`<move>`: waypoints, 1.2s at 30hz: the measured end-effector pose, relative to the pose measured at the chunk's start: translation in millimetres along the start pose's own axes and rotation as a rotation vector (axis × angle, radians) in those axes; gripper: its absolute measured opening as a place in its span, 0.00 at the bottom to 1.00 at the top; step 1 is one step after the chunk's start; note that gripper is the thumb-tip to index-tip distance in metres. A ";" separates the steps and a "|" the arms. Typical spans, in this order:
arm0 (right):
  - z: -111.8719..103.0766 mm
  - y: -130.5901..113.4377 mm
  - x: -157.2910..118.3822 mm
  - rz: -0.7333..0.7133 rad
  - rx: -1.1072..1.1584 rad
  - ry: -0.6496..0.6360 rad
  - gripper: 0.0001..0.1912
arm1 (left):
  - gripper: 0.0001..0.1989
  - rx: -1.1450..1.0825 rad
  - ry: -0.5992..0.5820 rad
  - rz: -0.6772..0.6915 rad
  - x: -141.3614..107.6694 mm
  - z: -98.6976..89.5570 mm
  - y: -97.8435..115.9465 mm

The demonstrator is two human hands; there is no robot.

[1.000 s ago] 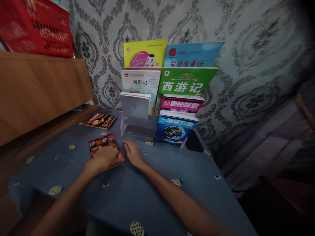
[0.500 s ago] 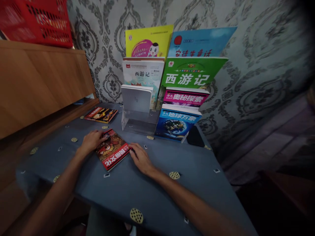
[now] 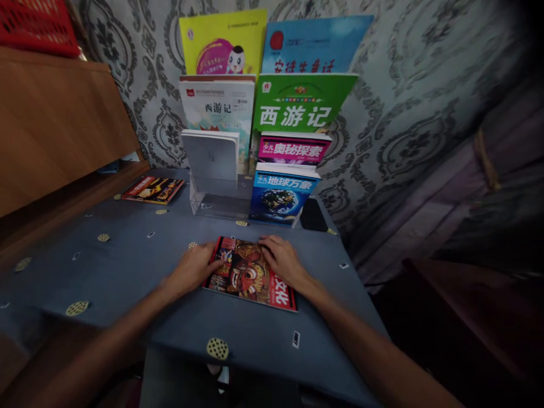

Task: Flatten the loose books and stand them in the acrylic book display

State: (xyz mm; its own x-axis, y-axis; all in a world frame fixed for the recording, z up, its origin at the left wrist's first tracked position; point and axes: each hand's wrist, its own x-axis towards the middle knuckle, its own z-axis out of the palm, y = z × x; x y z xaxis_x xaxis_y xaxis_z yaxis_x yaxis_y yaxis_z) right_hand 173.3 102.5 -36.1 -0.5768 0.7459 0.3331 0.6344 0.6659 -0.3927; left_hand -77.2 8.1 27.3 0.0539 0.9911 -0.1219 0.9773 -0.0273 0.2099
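Note:
A red book [image 3: 249, 277] with a painted mask on its cover lies on the table in front of me, turned sideways, its title toward the right. My left hand [image 3: 196, 267] grips its left edge, thumb over the cover and fingers along the side. At the book's upper right, my right hand [image 3: 285, 262] is closed on the edge and hides part of the title. Beyond them stands a clear acrylic stand [image 3: 221, 208]. It holds several upright books, among them a blue one with a globe [image 3: 278, 201] and a grey one [image 3: 211, 156].
More red-and-black books [image 3: 153, 189] lie flat at the back left. A black phone-like slab [image 3: 313, 215] rests right of the stand. A wooden cabinet [image 3: 59, 130] with a red basket [image 3: 36, 25] borders the left. Patterned wallpaper rises behind the blue tablecloth [image 3: 136, 255].
The red book has slid right across the table and turned counterclockwise, with both hands on it. The right hand is now at its far right edge. The camera view has shifted.

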 end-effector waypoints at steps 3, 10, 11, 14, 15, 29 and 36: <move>-16.0 7.1 -4.7 0.009 -0.089 -0.032 0.15 | 0.12 0.020 -0.059 0.099 4.8 -4.4 12.7; -9.9 -30.2 -1.0 -0.072 -0.048 -0.065 0.19 | 0.10 0.154 0.123 0.231 32.8 -2.1 27.1; -6.3 -37.6 0.5 -0.094 -0.023 -0.072 0.19 | 0.10 0.138 0.137 0.281 36.6 2.1 29.3; 1.9 -51.5 1.5 -0.157 0.010 -0.098 0.21 | 0.09 0.174 0.179 0.363 43.5 16.6 33.1; 3.3 -52.6 0.2 -0.166 0.009 -0.098 0.22 | 0.10 0.214 0.196 0.372 44.4 21.1 33.2; -16.5 1.6 -44.6 -0.059 0.012 -0.006 0.23 | 0.15 0.245 0.283 0.360 46.1 35.6 29.2; -20.4 6.4 -47.0 -0.041 -0.004 -0.007 0.23 | 0.16 0.245 0.250 0.324 48.8 32.0 16.0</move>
State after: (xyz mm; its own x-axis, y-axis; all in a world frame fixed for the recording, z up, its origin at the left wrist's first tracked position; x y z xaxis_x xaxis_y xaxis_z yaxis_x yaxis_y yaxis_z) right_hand 215.0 72.0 -36.8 -0.6055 0.7182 0.3429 0.6124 0.6957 -0.3756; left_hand -52.3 51.9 -6.4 0.3426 0.9265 0.1553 0.9393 -0.3407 -0.0400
